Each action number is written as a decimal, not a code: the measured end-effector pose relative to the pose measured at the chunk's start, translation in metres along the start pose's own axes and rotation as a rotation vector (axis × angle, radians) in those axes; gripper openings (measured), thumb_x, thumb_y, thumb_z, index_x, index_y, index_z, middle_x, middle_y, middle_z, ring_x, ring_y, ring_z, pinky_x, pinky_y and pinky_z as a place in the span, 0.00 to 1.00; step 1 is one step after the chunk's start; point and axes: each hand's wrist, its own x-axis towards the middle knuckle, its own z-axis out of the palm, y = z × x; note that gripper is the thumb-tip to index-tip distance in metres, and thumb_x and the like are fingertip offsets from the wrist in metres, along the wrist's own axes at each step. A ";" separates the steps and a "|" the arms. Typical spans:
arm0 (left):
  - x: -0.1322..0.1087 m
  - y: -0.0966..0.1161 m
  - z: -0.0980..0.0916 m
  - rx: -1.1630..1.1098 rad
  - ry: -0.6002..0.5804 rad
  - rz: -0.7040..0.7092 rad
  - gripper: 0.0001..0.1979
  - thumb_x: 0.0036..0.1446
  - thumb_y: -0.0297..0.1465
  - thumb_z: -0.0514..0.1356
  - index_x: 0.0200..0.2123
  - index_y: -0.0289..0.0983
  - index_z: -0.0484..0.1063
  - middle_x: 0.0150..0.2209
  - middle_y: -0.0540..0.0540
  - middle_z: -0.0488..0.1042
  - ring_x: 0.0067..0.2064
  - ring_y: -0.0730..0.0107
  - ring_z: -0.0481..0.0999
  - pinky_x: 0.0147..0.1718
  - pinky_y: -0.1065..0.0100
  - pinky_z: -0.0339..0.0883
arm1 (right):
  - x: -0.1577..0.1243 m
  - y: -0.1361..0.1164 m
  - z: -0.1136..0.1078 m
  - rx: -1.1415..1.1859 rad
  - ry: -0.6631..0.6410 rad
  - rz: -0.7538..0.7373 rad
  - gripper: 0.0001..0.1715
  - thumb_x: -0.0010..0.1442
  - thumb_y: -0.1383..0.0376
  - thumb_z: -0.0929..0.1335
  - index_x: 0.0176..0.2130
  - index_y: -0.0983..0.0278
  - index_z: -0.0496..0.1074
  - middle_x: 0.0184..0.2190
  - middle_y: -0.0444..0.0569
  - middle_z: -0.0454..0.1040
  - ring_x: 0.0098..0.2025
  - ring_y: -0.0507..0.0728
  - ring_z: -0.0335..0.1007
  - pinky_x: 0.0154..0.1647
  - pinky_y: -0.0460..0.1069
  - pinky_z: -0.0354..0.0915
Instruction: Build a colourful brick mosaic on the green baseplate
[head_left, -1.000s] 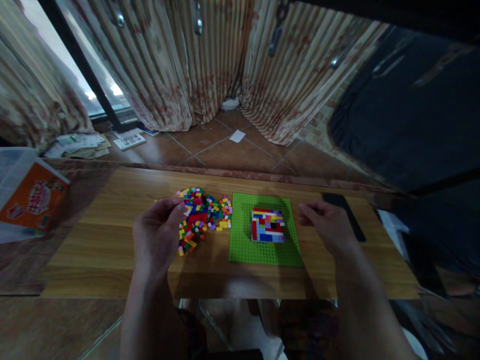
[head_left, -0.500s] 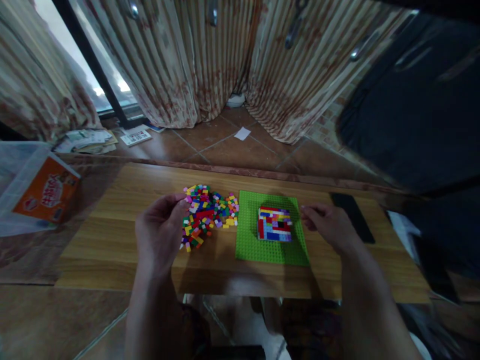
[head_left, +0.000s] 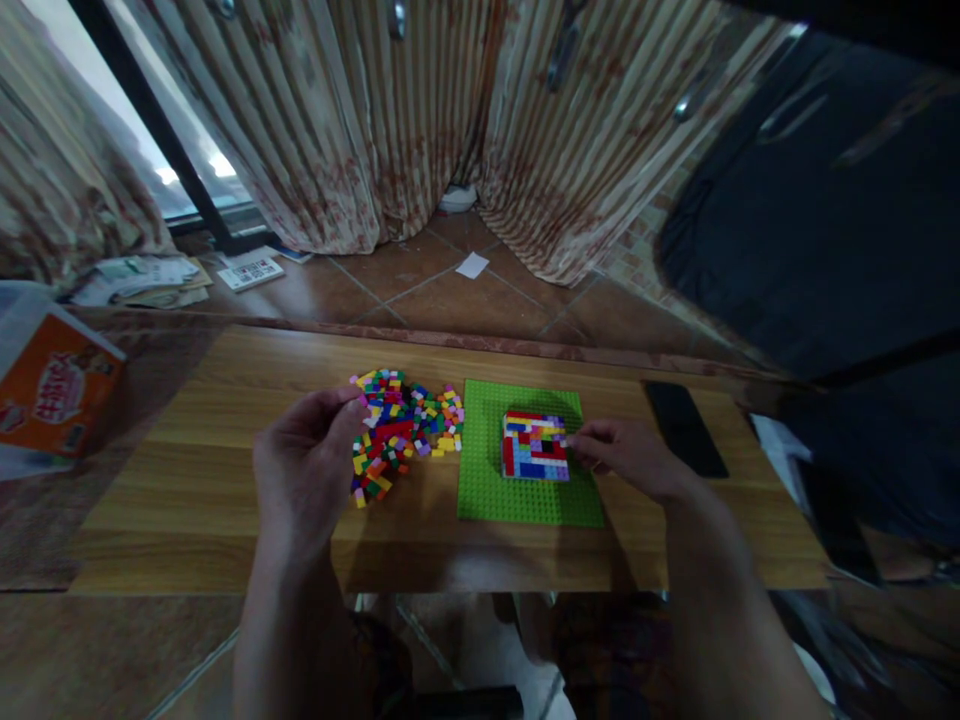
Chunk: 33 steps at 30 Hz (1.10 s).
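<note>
A square build of multicoloured toy bricks (head_left: 534, 462) sits on a green studded baseplate (head_left: 480, 500), with a dark gap in its top. My right hand (head_left: 626, 455) is at the right edge of the build, thumb and fingers pinched together; whatever they hold, if anything, is too small to make out. At the left side of a heap of loose small bricks (head_left: 394, 430), my left hand (head_left: 304, 465) is closed in a pinch. Pink shows by its fingertips, but I cannot tell whether that brick is held or lies in the heap.
The wooden table (head_left: 180, 450) carries a black phone-like slab (head_left: 686, 428) on the right. A plastic tub (head_left: 22, 310) with an orange label stands at the left. Beyond the table are papers (head_left: 142, 280) on the floor and striped curtains (head_left: 315, 130). Part of another person's arm (head_left: 911, 568) shows far right.
My right hand has moved left, from beside the baseplate's right edge to the build's right edge. My left hand keeps its pinch by the heap. The whole view has shifted slightly.
</note>
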 end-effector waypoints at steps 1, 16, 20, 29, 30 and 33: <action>0.000 0.000 0.000 0.002 -0.002 -0.001 0.10 0.46 0.34 0.66 0.32 0.36 0.78 0.31 0.49 0.78 0.31 0.71 0.74 0.31 0.72 0.68 | 0.001 0.000 0.000 0.006 0.005 0.002 0.19 0.50 0.51 0.71 0.27 0.65 0.76 0.21 0.44 0.73 0.23 0.50 0.66 0.23 0.45 0.60; -0.002 0.001 0.003 -0.033 0.000 -0.008 0.08 0.46 0.33 0.66 0.31 0.36 0.79 0.32 0.49 0.79 0.32 0.71 0.75 0.33 0.72 0.69 | 0.001 -0.004 0.007 0.097 0.026 0.040 0.14 0.48 0.54 0.73 0.25 0.63 0.78 0.20 0.46 0.76 0.23 0.52 0.69 0.26 0.46 0.65; -0.001 0.001 0.005 -0.036 -0.002 -0.018 0.09 0.45 0.32 0.66 0.32 0.35 0.78 0.31 0.49 0.78 0.32 0.71 0.74 0.33 0.72 0.69 | 0.002 -0.005 0.007 0.101 0.011 0.032 0.14 0.48 0.55 0.73 0.25 0.63 0.79 0.21 0.46 0.77 0.23 0.52 0.69 0.26 0.46 0.65; 0.001 0.000 0.000 -0.052 -0.015 0.001 0.08 0.46 0.33 0.66 0.32 0.37 0.78 0.32 0.49 0.79 0.31 0.71 0.74 0.32 0.71 0.69 | -0.001 -0.005 -0.001 0.200 0.104 -0.002 0.21 0.50 0.48 0.71 0.24 0.63 0.77 0.23 0.50 0.78 0.25 0.54 0.73 0.29 0.49 0.70; 0.001 0.000 0.000 -0.056 -0.013 0.004 0.08 0.45 0.33 0.66 0.32 0.37 0.78 0.32 0.49 0.78 0.31 0.71 0.74 0.31 0.72 0.69 | -0.002 -0.007 -0.002 0.230 0.178 -0.015 0.22 0.50 0.47 0.71 0.25 0.64 0.77 0.24 0.50 0.78 0.25 0.54 0.73 0.29 0.49 0.70; 0.001 0.000 0.000 -0.069 -0.007 -0.004 0.08 0.44 0.33 0.66 0.31 0.37 0.78 0.30 0.49 0.78 0.31 0.72 0.74 0.30 0.72 0.68 | -0.003 -0.019 0.002 0.286 0.383 -0.095 0.20 0.50 0.48 0.71 0.26 0.63 0.76 0.24 0.49 0.77 0.25 0.54 0.72 0.29 0.49 0.70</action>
